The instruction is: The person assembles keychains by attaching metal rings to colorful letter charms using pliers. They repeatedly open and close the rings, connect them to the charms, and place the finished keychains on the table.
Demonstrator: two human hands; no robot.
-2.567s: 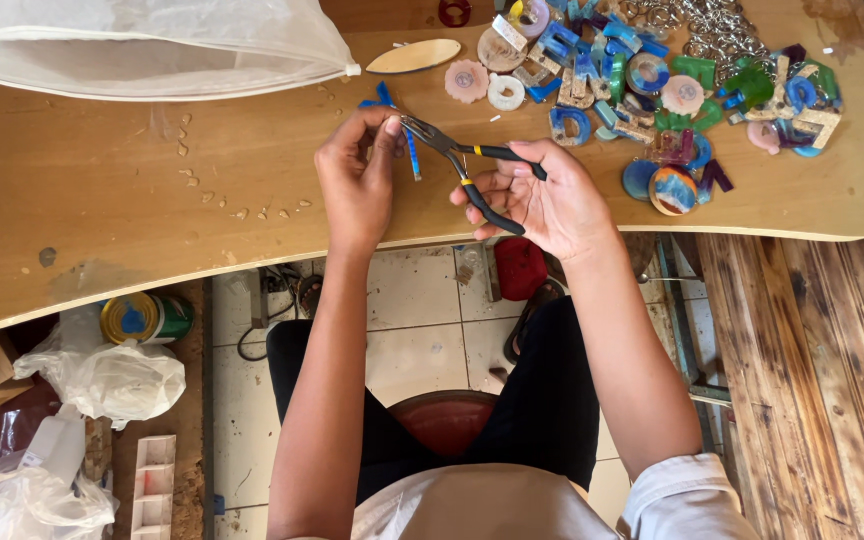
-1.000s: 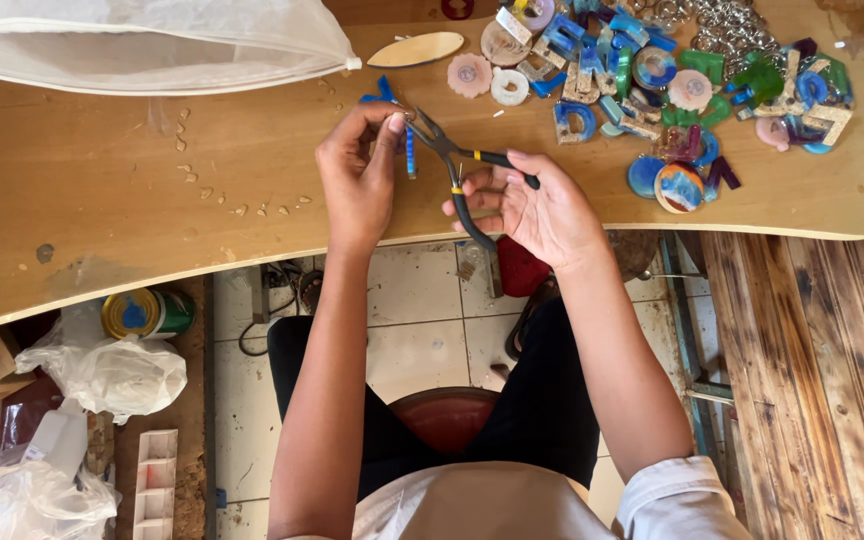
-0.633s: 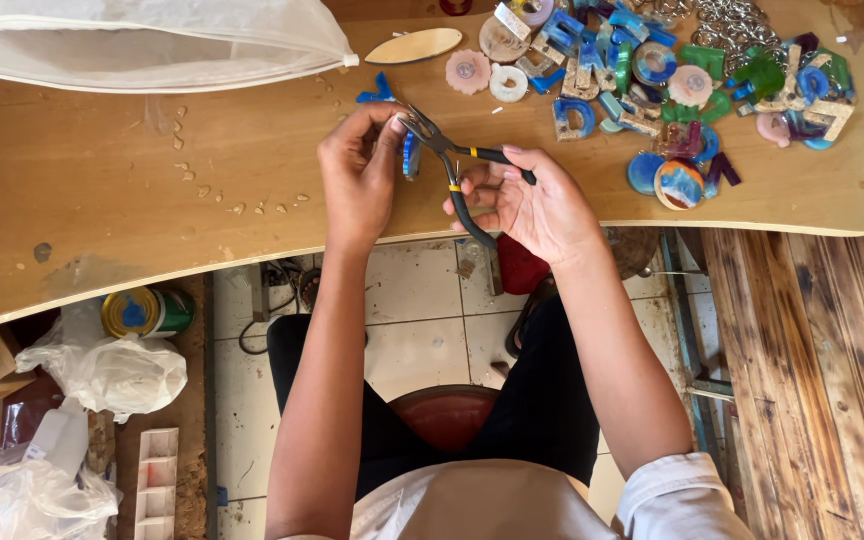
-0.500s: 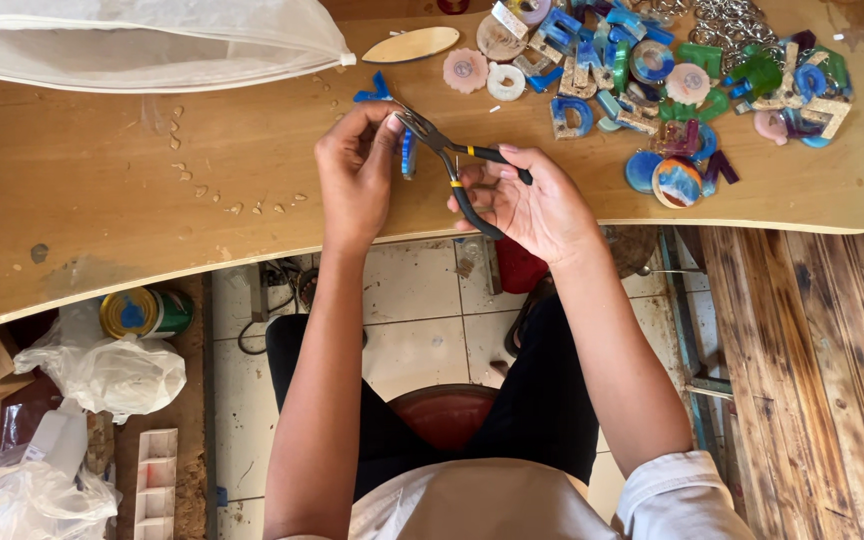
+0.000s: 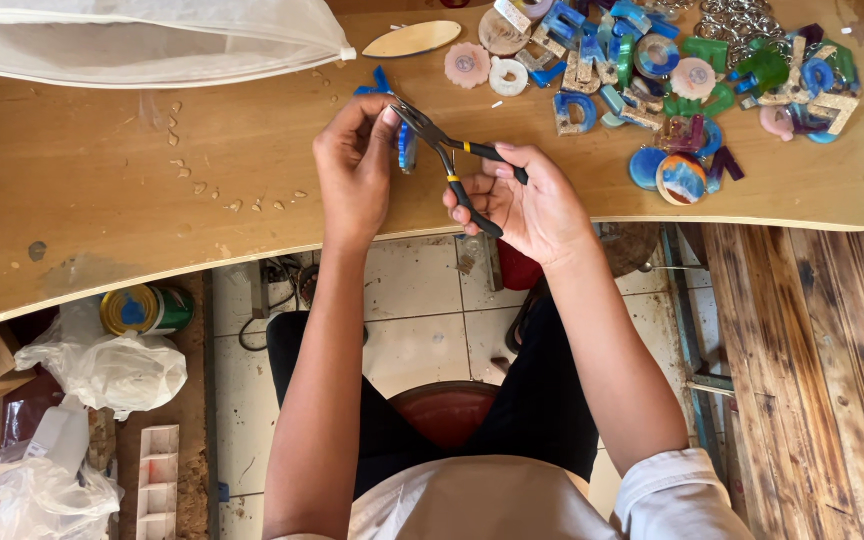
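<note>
Over the front edge of a wooden table (image 5: 152, 200), my left hand (image 5: 354, 170) pinches a small blue resin piece (image 5: 407, 148) between thumb and fingers. My right hand (image 5: 532, 200) grips a pair of black-handled pliers (image 5: 449, 155) with yellow bands. The plier jaws point up and left and meet the blue piece at my left fingertips. A second blue piece (image 5: 374, 84) lies on the table just beyond my left hand.
A heap of coloured resin letters and discs (image 5: 672, 70) with metal rings (image 5: 747, 18) covers the table's far right. A white zip bag (image 5: 142, 40) lies far left, a wooden oval (image 5: 412, 38) beside it. Below the table: tins, plastic bags, tiled floor.
Both hands have stayed over the table edge. The pliers have shifted slightly, their jaws closing in on the blue piece at my left fingertips.
</note>
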